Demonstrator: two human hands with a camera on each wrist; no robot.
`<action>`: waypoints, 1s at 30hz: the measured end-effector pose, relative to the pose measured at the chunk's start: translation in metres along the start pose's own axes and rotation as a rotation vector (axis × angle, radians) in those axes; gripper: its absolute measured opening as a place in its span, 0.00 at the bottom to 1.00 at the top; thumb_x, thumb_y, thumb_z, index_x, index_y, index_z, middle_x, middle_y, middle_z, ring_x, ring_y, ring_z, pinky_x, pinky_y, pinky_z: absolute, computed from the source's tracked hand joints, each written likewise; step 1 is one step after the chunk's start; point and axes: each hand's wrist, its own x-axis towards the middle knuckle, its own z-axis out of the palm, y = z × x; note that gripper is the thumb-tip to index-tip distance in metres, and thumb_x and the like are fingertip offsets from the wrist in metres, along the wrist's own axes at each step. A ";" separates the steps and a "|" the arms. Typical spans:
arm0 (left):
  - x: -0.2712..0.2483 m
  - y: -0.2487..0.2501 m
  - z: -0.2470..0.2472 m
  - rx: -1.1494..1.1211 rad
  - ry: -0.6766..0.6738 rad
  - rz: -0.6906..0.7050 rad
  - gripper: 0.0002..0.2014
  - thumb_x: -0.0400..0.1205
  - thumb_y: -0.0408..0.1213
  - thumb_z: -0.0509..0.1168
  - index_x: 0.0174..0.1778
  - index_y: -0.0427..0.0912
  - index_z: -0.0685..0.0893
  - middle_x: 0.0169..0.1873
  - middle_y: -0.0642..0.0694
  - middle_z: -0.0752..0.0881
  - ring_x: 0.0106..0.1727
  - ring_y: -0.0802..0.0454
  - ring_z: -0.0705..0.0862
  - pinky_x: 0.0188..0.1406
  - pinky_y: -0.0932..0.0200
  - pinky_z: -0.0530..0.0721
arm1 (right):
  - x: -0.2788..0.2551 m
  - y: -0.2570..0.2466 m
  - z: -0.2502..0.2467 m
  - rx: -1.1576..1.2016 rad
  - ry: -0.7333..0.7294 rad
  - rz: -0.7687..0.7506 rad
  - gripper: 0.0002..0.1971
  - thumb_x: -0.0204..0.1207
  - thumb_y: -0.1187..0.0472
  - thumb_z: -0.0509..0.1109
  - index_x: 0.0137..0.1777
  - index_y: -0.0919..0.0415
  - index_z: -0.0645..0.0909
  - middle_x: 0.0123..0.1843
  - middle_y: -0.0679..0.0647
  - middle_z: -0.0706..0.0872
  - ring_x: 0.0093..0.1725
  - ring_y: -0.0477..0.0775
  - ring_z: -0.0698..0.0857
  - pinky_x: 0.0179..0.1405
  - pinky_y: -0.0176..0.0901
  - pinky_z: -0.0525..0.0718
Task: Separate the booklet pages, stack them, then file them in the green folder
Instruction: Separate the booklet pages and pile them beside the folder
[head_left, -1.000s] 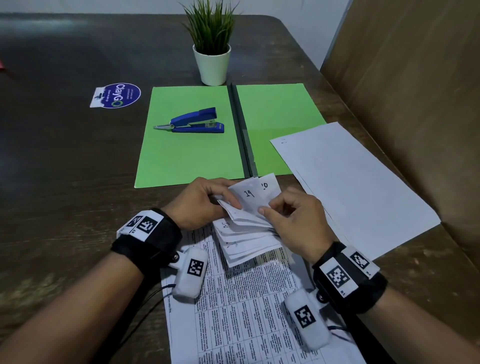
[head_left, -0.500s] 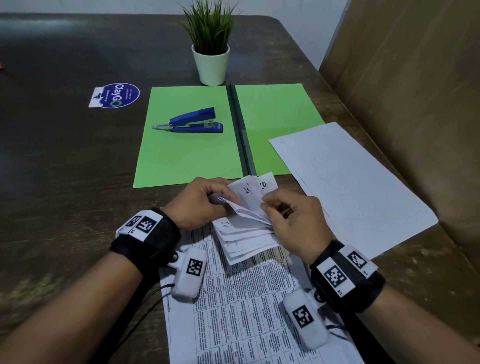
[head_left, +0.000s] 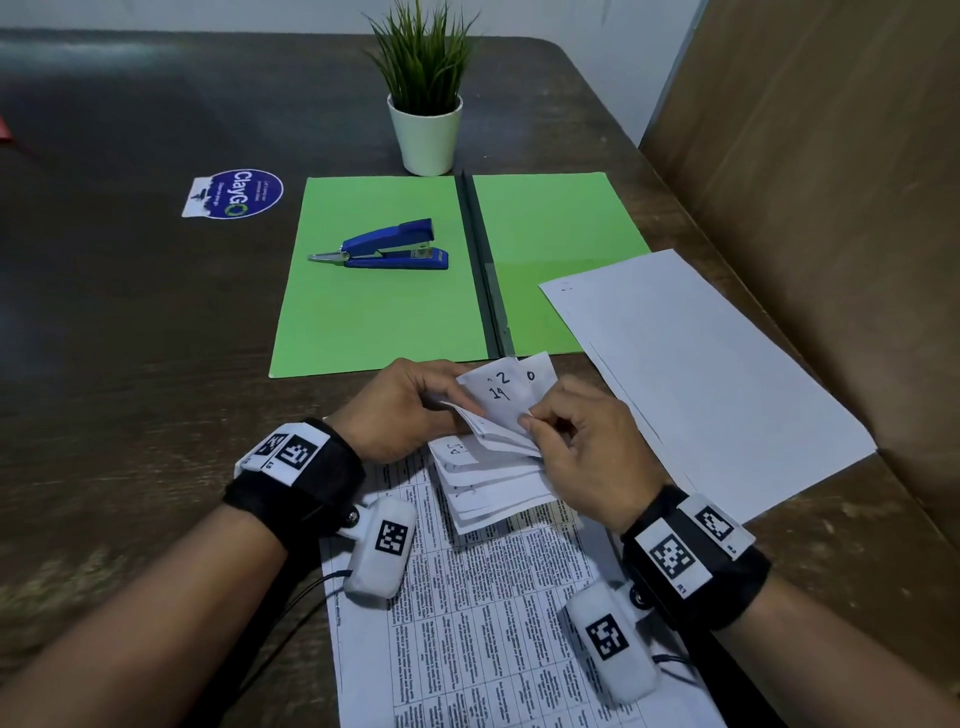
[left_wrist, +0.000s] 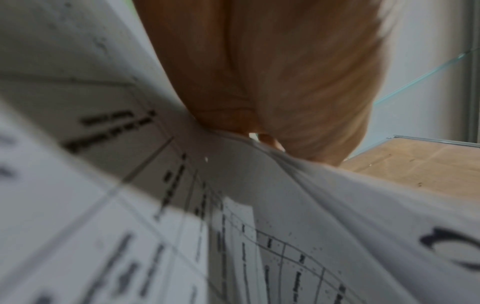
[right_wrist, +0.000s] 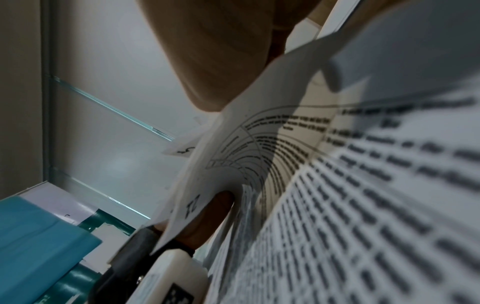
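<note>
Booklet pages (head_left: 493, 467) lie fanned on printed sheet (head_left: 467, 613) at near bench (head_left: 130, 389) edge, btwn both hands. L hand (head_left: 400, 410) pinches pages' left edge; R hand (head_left: 587, 452) pinches raised top pages w/ thumb & fingers. Beyond: open green folder (head_left: 374, 322), blue stapler (head_left: 387, 247) on its left half.

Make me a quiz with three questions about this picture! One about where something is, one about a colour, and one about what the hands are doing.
1. Where does the stapler lie?
A. on the green folder
B. beside the plant pot
C. on the blank white sheet

2. What colour is the stapler?
A. red
B. blue
C. black

3. What are both hands doing?
A. resting flat
B. lifting the folder
C. holding the booklet pages

Answers: 1 A, it sits on the folder's left half. 2 B, its body is blue. 3 C, the left hand and right hand grip the numbered pages.
</note>
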 end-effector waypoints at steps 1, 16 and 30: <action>0.000 0.000 0.000 -0.001 0.001 0.001 0.11 0.73 0.16 0.76 0.46 0.34 0.95 0.59 0.46 0.91 0.57 0.48 0.91 0.57 0.57 0.89 | 0.000 0.000 0.000 -0.004 -0.006 -0.006 0.08 0.76 0.65 0.74 0.35 0.60 0.85 0.37 0.49 0.80 0.35 0.46 0.78 0.34 0.40 0.75; 0.001 -0.001 -0.002 -0.022 -0.008 -0.004 0.10 0.72 0.30 0.79 0.39 0.53 0.96 0.55 0.54 0.92 0.56 0.51 0.91 0.58 0.55 0.89 | -0.003 0.002 0.002 0.192 0.078 0.022 0.09 0.74 0.57 0.77 0.53 0.54 0.92 0.55 0.50 0.93 0.53 0.40 0.90 0.54 0.41 0.90; -0.001 0.003 0.001 -0.054 0.002 0.024 0.12 0.72 0.21 0.78 0.39 0.45 0.95 0.56 0.55 0.92 0.56 0.53 0.91 0.51 0.62 0.89 | -0.002 0.001 0.000 0.109 0.131 0.001 0.03 0.72 0.65 0.78 0.42 0.58 0.92 0.44 0.40 0.87 0.43 0.42 0.88 0.44 0.35 0.87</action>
